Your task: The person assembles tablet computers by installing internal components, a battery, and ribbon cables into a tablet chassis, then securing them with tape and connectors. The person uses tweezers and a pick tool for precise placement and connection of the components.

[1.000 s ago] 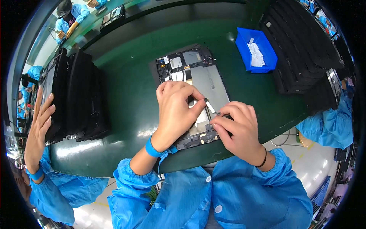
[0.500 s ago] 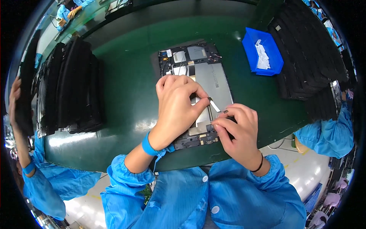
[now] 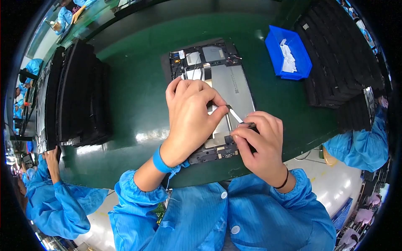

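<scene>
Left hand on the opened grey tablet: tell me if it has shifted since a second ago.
No. The left hand rests over the same middle part of the opened grey tablet; only the camera view moved.

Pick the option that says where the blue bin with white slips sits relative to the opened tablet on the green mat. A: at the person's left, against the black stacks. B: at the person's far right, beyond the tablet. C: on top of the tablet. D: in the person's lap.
B: the blue bin sits up and to the right of the opened tablet, apart from it on the green mat.
</scene>
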